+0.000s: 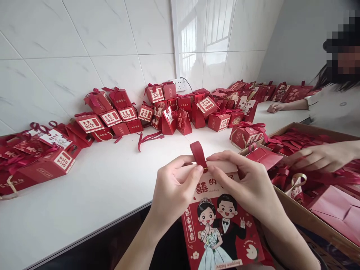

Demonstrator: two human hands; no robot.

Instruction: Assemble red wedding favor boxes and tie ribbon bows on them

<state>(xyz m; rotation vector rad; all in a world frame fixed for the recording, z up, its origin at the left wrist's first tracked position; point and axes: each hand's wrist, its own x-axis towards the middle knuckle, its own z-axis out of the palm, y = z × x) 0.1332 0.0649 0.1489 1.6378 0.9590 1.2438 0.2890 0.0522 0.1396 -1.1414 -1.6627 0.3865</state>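
Both my hands grip the top edge of a red wedding gift bag [222,232] printed with a cartoon bride and groom. A short loop of red ribbon [198,152] stands up from the middle of that edge. My left hand [177,183] is closed on the left part, its thumb pressed beside the ribbon's base. On the other side, my right hand [244,183] pinches the edge with thumb and fingers. The bag hangs upright just off the table's front edge, and its bottom runs out of view.
Red gift boxes [112,116] stand stacked along the tiled wall on the white table [107,172]. At right, a cardboard carton [309,221] holds ribbons and red packages, with a co-worker's hand [323,155] reaching in. A power strip [180,84] sits by the wall.
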